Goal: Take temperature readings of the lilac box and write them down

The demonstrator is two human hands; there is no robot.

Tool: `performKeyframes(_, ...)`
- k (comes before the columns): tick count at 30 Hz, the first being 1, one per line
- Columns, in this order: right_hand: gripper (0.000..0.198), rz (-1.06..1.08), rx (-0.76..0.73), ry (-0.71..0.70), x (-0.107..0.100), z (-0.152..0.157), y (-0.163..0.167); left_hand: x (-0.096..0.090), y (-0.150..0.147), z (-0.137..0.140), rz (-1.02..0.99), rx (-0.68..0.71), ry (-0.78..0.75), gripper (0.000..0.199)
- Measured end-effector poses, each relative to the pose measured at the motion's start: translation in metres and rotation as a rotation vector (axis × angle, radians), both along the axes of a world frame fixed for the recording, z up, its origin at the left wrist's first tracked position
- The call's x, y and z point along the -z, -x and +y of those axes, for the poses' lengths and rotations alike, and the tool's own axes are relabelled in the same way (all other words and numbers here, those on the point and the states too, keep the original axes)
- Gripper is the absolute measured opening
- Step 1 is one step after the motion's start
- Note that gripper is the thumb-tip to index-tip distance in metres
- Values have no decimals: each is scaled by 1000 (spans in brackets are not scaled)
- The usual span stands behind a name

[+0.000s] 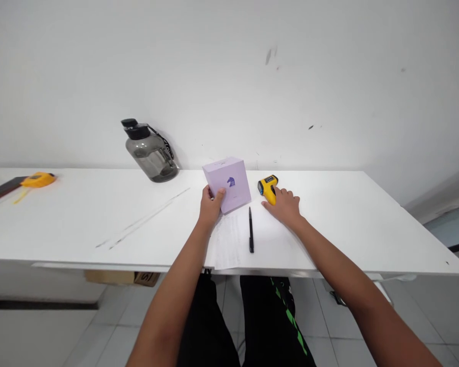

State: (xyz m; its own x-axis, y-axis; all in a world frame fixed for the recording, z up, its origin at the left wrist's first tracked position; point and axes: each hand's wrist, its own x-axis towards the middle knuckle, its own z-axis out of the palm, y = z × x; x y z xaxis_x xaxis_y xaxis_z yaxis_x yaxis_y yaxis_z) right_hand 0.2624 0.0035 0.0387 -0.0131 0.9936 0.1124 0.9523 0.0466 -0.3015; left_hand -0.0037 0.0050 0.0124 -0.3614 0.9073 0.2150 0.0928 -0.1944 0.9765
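Note:
A lilac box (233, 187) with a dark blue horse-head mark is tilted on the white table. My left hand (211, 204) grips its lower left corner, thumb on the front face. To the right, my right hand (286, 205) is closed around the handle of a yellow and black infrared thermometer (268, 189), which lies on the table with its nose pointing left. Between my hands lies a black pen (251, 230), tip away from me. Beside it a sheet of paper (228, 242) with faint writing reaches the table's front edge, partly under the box.
A grey see-through water bottle (152, 155) with a black lid stands against the wall at the back left. Farther left are a yellow tape measure (39, 179) and a dark flat object (3, 189). Below the table a cardboard box (110, 277) shows.

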Motion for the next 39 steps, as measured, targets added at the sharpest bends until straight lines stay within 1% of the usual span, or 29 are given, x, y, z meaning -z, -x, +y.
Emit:
performKeyframes(2,68,100,12,58,1,3,-2,0,0,0,5,1,1,78)
performKeyframes(4,63,270,25,45,1,3,-3,0,0,1,0,3,9,81)
performKeyframes(5,59,385,24,13,0,2,-4,1,0,1,-7,5,10,82)
performKeyframes(7,56,652,-3,-108,-4,-4,-3,1,0,1,-16,6,10,82)
performKeyframes(8,57,780,-24,-191,-7,-8,-2,1,0,1,-16,5,10,81)
performKeyframes(10,58,991,-69,-340,-14,-18,2,2,0,2,-14,-1,8,80)
performKeyframes(11,56,1075,-96,-385,-16,-23,4,2,0,2,-14,-3,8,79)
performKeyframes(12,53,1144,-129,-396,-18,-28,7,2,0,2,-16,-5,9,79)
performKeyframes(13,49,1188,-172,-365,-19,-34,10,2,0,2,-18,-1,7,79)
performKeyframes(14,47,1222,-214,-295,-19,-38,13,2,0,1,-21,2,7,78)
performKeyframes(15,45,1246,-255,-180,-18,-42,16,2,0,1,-22,4,5,78)
performKeyframes(17,42,1254,-343,101,-13,-48,24,2,0,1,-18,5,-4,77)
performKeyframes(18,41,1241,-379,202,-10,-50,28,2,0,1,-12,4,-11,77)
performKeyframes(19,42,1223,-405,263,-8,-51,32,2,0,0,-1,4,-17,76)
performKeyframes(20,45,1207,-419,286,-5,-52,37,1,0,0,12,5,-21,75)
performKeyframes(22,47,1182,-434,279,-1,-54,44,1,1,-2,45,10,-25,73)
performKeyframes(24,47,1159,-438,243,2,-57,49,0,1,-3,69,12,-22,72)
performKeyframes(29,43,1152,-400,151,6,-59,52,1,1,-4,72,18,2,75)
performKeyframes(35,43,1171,-359,167,11,-55,54,4,1,-3,110,9,24,77)
performKeyframes(39,42,1185,-362,177,13,-55,54,3,0,-6,147,14,23,79)
